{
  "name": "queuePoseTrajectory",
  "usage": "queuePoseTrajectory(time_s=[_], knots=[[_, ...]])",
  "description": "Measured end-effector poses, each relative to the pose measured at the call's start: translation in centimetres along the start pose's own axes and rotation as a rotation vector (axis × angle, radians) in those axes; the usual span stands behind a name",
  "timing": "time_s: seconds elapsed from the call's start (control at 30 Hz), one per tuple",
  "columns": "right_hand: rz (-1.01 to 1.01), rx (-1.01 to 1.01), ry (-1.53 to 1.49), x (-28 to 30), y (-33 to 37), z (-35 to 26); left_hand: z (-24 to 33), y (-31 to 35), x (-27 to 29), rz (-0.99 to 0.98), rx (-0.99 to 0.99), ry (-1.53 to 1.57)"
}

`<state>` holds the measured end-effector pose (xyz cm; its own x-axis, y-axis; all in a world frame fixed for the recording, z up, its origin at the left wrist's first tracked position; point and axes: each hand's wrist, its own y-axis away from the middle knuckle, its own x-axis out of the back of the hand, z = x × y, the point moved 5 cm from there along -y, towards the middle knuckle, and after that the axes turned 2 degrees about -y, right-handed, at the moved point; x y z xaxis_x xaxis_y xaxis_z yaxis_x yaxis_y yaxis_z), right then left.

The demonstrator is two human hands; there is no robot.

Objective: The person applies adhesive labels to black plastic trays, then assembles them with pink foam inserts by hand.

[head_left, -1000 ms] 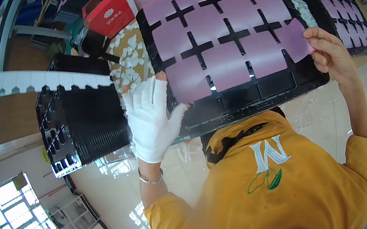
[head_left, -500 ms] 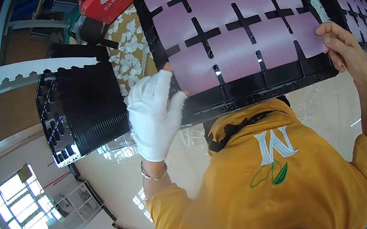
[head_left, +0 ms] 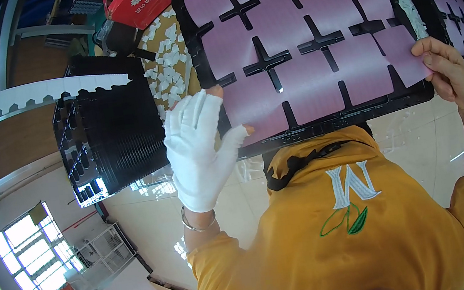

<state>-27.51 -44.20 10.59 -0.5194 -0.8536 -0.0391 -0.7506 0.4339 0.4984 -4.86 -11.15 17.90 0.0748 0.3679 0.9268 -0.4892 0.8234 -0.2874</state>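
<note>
A purple sheet with cross-shaped cutouts lies over a black plastic tray in front of me. My right hand, bare, pinches the sheet's near right corner between thumb and fingers at the tray's right side. My left hand wears a white glove with at least the thumb and index fingertips bare. Its fingers are stretched out at the tray's left edge, and the thumb tip is over the sheet's near left corner. Whether that thumb presses down, I cannot tell. Black tray parts show through the cutouts.
A stack of black trays stands at left, beside a white notched strip. White scraps litter the brown surface behind my left hand, near a red box. Another purple-covered tray is at far right.
The sheet's near edge has come toward me, nearer the tray's front rim. My right hand moved slightly nearer with the corner still pinched; my left thumb has spread further from the fingers.
</note>
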Motion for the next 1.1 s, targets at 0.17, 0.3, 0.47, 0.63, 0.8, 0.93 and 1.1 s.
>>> queuePoseTrajectory(time_s=[0.17, 0.3, 0.47, 0.63, 0.8, 0.93, 1.1], knots=[[0.034, 0.055, 0.381, -1.3, 0.3, -0.3, -1.0, 0.7, 0.5, 0.079, 0.002, -0.126], [-0.007, 0.095, 0.437, -1.1, 0.1, 0.0, -0.6, 0.5, 0.9, 0.037, 0.023, -0.099], [0.023, 0.38, 0.882, -2.4, 2.3, -2.5, 0.8, -0.3, 0.1, -0.103, -0.207, -0.104], [0.251, 0.471, 1.114, -0.9, 3.3, -4.4, 1.7, -0.1, -0.9, -0.175, -0.195, -0.21], [0.334, 0.603, 0.879, 0.7, 4.4, -2.7, -2.3, 1.6, -0.8, 0.019, 0.021, -0.13], [0.235, 0.598, 0.857, -2.2, 4.6, -2.9, -3.3, 2.4, -0.9, 0.043, 0.105, -0.044], [0.338, 0.639, 0.922, -2.3, 4.3, -3.8, -2.6, 2.0, -0.6, 0.068, 0.074, -0.068]])
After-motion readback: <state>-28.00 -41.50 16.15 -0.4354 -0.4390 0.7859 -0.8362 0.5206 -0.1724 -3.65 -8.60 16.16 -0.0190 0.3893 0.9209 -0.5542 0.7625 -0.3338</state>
